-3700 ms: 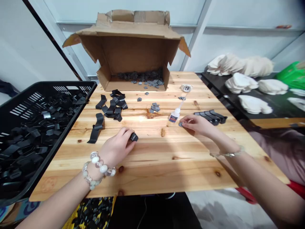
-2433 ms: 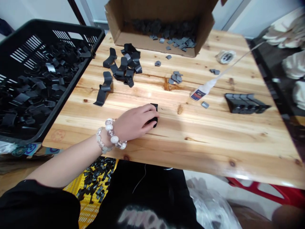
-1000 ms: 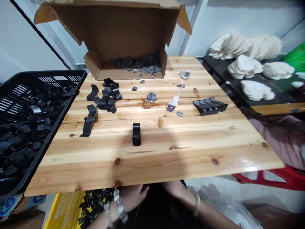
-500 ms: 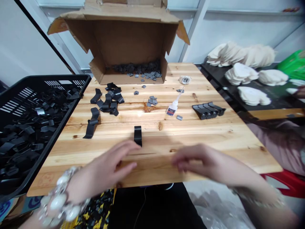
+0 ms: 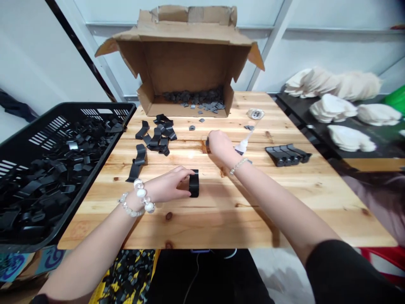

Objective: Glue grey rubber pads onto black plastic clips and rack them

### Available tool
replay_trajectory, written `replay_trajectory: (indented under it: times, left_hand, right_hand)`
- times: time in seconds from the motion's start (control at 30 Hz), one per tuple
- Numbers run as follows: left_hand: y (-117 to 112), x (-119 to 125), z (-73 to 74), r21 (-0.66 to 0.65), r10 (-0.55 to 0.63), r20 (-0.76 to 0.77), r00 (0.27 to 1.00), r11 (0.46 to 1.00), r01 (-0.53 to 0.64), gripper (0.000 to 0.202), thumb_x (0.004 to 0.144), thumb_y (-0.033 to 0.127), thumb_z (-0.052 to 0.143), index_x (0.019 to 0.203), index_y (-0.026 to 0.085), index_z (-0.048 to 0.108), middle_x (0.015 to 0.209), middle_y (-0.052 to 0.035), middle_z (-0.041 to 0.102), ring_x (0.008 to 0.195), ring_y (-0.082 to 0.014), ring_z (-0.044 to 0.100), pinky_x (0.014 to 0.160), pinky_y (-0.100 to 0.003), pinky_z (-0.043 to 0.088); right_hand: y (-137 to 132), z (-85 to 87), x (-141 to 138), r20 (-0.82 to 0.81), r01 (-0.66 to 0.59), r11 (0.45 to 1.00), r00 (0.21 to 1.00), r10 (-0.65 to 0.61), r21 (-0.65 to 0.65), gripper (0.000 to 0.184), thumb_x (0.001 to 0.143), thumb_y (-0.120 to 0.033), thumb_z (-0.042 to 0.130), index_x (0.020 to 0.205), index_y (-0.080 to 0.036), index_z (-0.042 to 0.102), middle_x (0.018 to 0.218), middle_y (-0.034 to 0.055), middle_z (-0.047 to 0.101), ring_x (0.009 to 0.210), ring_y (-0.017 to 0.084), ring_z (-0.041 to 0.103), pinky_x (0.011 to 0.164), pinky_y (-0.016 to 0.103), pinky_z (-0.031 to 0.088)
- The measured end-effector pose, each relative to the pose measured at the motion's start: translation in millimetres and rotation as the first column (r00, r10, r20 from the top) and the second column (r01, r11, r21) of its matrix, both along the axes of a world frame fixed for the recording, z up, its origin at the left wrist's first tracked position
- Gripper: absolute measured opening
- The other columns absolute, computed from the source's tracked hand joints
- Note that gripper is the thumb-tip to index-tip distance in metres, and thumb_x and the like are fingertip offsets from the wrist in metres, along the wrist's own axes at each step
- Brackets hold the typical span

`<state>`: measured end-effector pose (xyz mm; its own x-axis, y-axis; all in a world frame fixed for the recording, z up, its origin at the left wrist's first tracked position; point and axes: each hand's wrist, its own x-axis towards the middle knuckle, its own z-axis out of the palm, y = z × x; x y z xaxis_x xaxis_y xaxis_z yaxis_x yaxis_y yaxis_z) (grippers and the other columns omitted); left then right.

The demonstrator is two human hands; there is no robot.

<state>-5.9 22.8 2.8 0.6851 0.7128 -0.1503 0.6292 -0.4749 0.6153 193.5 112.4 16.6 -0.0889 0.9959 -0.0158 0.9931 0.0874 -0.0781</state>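
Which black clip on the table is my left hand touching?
The lone clip by itself at the left hand's fingertips; the other clips lie heaped farther back.

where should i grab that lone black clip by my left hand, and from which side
Probably pinch the black clip across its two long edges, from above on the left, where the left hand touches it. It is a narrow bent strip lying lengthways on the table, so thumb and finger can span it.
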Motion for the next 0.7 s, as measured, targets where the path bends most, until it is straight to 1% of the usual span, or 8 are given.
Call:
replay_trajectory:
  times: [0.1,0.17,0.2,0.37,0.47,0.57,0.63,0.7]
  left_hand:
    - [0,1,-1.8,-0.005,0.014,0.016,1.0,1.0,-0.014,0.046,0.082,0.028,0.06,0.126,0.017,0.051,0.116,-0.0111,0.057,0.103,-0.0213,0.058,0.093,-0.037,0.047]
    - [-1,2,-2.9,0.007,0.018,0.025,1.0,1.0,-0.018,0.044,0.082,0.03,0.061,0.123,0.017,0.052,0.116,-0.0108,0.058,0.104,-0.0213,0.059,0.093,-0.036,0.047]
    - [-1,3,-3.2,0.016,0.016,0.025,1.0,1.0,-0.016,0.043,0.083,0.031,0.061,0.123,0.017,0.052,0.116,-0.0104,0.058,0.104,-0.0215,0.059,0.092,-0.036,0.047]
    - [-3,4,-4.4,0.062,0.005,0.001,1.0,0.998,-0.005,0.043,0.083,0.039,0.06,0.121,0.018,0.053,0.114,-0.0098,0.059,0.102,-0.023,0.058,0.088,-0.036,0.047]
    - [-1,5,-6.6,0.056,0.005,-0.001,1.0,0.998,-0.005,0.044,0.083,0.038,0.06,0.121,0.018,0.052,0.116,-0.0099,0.059,0.105,-0.0234,0.057,0.091,-0.037,0.046]
    - [1,6,-6.2,0.046,-0.007,-0.007,1.0,0.999,0.007,0.044,0.084,0.036,0.06,0.122,0.018,0.052,0.117,-0.0097,0.059,0.108,-0.0238,0.056,0.095,-0.039,0.045]
    - [-1,4,-0.2,0.046,-0.002,-0.006,1.0,0.999,0.002,0.046,0.084,0.036,0.062,0.124,0.017,0.05,0.119,-0.0108,0.058,0.111,-0.024,0.056,0.097,-0.04,0.044]
    - [-7,0,11.6,0.065,0.012,0.038,0.999,0.998,-0.014,0.045,0.085,0.037,0.061,0.124,0.018,0.051,0.12,-0.0105,0.059,0.11,-0.0227,0.057,0.097,-0.038,0.046]
  right_hand:
    - [2,0.1,3,-0.023,0.0,1.0,1.0,0.001,0.029,0.017,0.092,-0.012,0.049,0.102,-0.006,0.061,0.099,0.013,0.063,0.092,0.019,0.062,0.081,0.033,0.05]
    - [1,-1.6,6,-0.055,-0.017,0.999,0.998,0.02,0.049,0.023,0.088,-0.001,0.042,0.101,-0.004,0.061,0.096,0.0174,0.064,0.09,0.022,0.061,0.078,0.032,0.047]
    - [1,-3.2,8,-0.074,-0.027,0.998,0.997,0.031,0.057,0.025,0.086,0.001,0.041,0.101,-0.003,0.06,0.094,0.0184,0.064,0.087,0.023,0.061,0.076,0.031,0.046]
    - [1,-13.8,14,-0.179,-0.073,0.994,0.98,0.087,0.085,0.021,0.083,-0.007,0.048,0.102,-0.006,0.058,0.087,0.0145,0.062,0.077,0.021,0.058,0.067,0.028,0.043]
    - [0,-15.3,15,-0.24,-0.07,0.99,0.966,0.098,0.123,0.027,0.081,-0.009,0.049,0.107,-0.006,0.055,0.094,0.0154,0.059,0.078,0.021,0.056,0.069,0.029,0.042]
    - [-7,-11.8,15,-0.306,-0.071,0.985,0.945,0.118,0.16,0.032,0.079,-0.009,0.048,0.111,-0.008,0.054,0.101,0.0164,0.055,0.08,0.021,0.055,0.072,0.031,0.043]
    - [-16,-9.2,16,-0.356,-0.102,0.98,0.921,0.159,0.174,0.032,0.078,-0.01,0.05,0.109,-0.01,0.056,0.102,0.0139,0.055,0.08,0.019,0.055,0.074,0.03,0.043]
    - [-29,-8.9,19,-0.403,-0.153,0.973,0.891,0.21,0.171,0.031,0.075,-0.012,0.053,0.105,-0.013,0.059,0.099,0.0094,0.055,0.079,0.016,0.054,0.075,0.027,0.044]
